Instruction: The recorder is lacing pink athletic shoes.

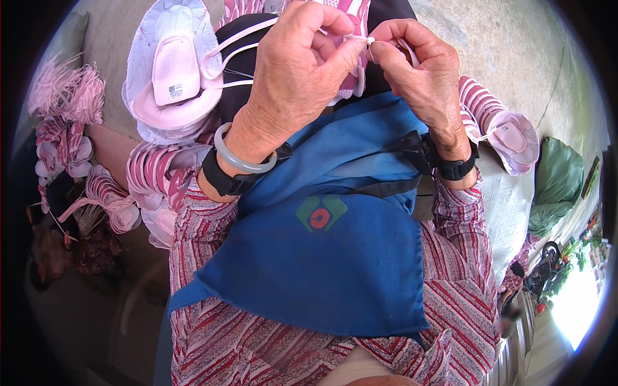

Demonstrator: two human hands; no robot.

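Note:
My left hand (290, 80) and my right hand (425, 74) are raised close together at the top middle, thumbs and fingers pinched. Between their fingertips runs a pale pink shoelace (369, 40), with what looks like a small knot where they meet. Looser loops of lace (222, 55) trail off behind my left hand. Beneath the hands lies a pink and white striped shoe upper (351, 83), partly hidden by them. Left of my left hand rests a stack of pale shoe uppers (174, 119) with pink insoles showing.
Rows of nested pink striped uppers (154, 170) sit at the left, with bundles of pink laces (67, 93) beyond. More uppers (508, 135) lie on a pale sack (508, 199) at the right, near a green bag (557, 180). A blue apron (315, 276) covers my lap.

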